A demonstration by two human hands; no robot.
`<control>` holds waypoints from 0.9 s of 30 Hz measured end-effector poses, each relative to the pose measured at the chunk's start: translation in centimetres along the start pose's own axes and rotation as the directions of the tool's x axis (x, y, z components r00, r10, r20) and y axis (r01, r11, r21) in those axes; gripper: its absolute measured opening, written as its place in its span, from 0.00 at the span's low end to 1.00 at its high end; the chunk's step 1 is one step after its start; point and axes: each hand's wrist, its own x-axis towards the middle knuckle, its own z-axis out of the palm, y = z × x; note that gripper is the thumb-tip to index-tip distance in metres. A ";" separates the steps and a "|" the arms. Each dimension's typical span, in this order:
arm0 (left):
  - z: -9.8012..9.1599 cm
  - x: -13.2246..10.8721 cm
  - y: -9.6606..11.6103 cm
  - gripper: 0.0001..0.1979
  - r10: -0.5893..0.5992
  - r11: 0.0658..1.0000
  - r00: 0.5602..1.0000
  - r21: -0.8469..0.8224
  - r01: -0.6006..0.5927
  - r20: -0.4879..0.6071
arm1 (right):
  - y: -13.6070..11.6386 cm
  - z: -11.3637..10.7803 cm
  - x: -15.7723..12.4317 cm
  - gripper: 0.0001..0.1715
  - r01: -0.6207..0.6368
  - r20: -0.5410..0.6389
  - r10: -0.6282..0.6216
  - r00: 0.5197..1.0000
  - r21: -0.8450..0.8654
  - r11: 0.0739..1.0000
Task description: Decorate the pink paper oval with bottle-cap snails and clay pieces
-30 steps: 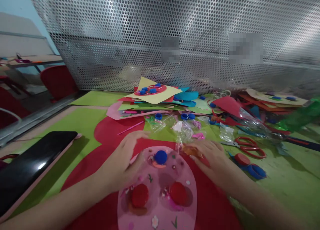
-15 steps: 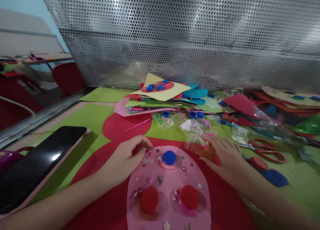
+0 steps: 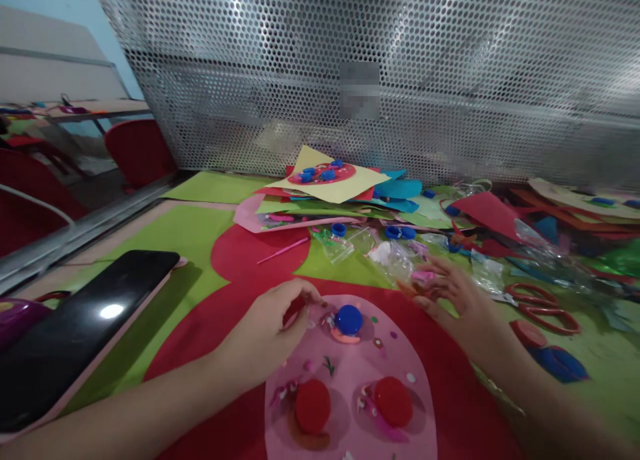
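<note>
An oval pink paper [image 3: 350,373] lies on red paper [image 3: 190,353]. It carries a blue bottle cap [image 3: 349,320], two red bottle caps, a red cap [image 3: 313,407] and another red cap [image 3: 394,402], with modelling clay and tiny beads around them. My left hand [image 3: 280,323] is at its upper left edge, fingers curled and thumb near the fingertips; what they pinch, if anything, is too small to name. My right hand [image 3: 457,303], smeared by motion, hovers beyond the upper right edge. By its fingertips are a blurred orange-brown piece [image 3: 409,289] and clear plastic bags [image 3: 395,260].
A phone [image 3: 105,327] lies at left. A pink stick [image 3: 283,250] lies ahead. Behind it rises a stack of coloured papers [image 3: 325,190] before a perforated metal panel [image 3: 280,80]. Red-handled scissors [image 3: 545,308] and a blue ring [image 3: 560,363] sit at right.
My right hand has lifted slightly and moved away from me, uncovering less of the orange-brown piece. My left hand's fingers remain curled at the pink paper's edge. The whole view has shifted slightly.
</note>
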 end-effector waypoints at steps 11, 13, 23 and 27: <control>0.2 -0.1 -0.3 0.10 0.011 1.000 1.000 0.024 -0.011 -0.002 | 1.9 0.5 1.2 0.21 0.231 0.080 -0.225 0.971 -0.557 0.798; 0.3 -0.2 -0.3 0.10 0.002 1.000 1.000 0.010 -0.002 -0.001 | 2.0 0.7 1.5 0.20 0.270 0.118 -0.249 0.961 -0.574 0.773; -1.0 0.2 1.2 0.13 0.252 0.951 0.967 0.187 -0.244 -0.021 | 0.4 -0.8 1.5 0.16 0.279 -0.024 -0.387 0.922 -0.651 0.706; -0.2 1.3 3.8 0.22 0.297 0.875 0.926 0.323 -0.361 0.233 | 0.0 -0.9 1.3 0.16 0.208 -0.118 -0.337 0.934 -0.586 0.783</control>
